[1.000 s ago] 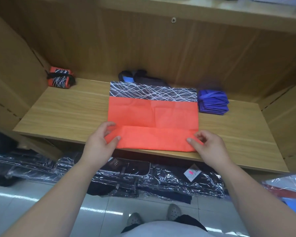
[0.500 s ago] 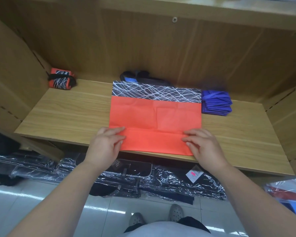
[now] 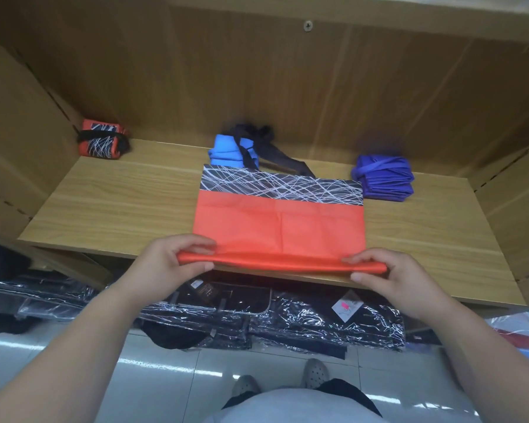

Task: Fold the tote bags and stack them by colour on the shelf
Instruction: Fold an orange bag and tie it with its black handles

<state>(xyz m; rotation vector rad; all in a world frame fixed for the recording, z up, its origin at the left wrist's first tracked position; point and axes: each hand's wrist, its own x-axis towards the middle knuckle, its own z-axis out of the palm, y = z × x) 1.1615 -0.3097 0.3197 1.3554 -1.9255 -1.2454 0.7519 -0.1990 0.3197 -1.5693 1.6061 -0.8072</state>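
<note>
both hands work at the shelf's front lip: the left hand [image 3: 171, 261] and the right hand [image 3: 388, 276] each pinch one end of the rolled near hem of the orange tote bag [image 3: 278, 227]. the rest of the bag lies flat on the shelf [image 3: 119, 206]. i'd say both ends should travel forward level, so the fold lands square to the black scribbled band. behind sit a blue folded pile [image 3: 226, 151], a purple stack [image 3: 382, 178] and, far left, an orange bundle [image 3: 103, 141]. no brand or lettering is readable.
</note>
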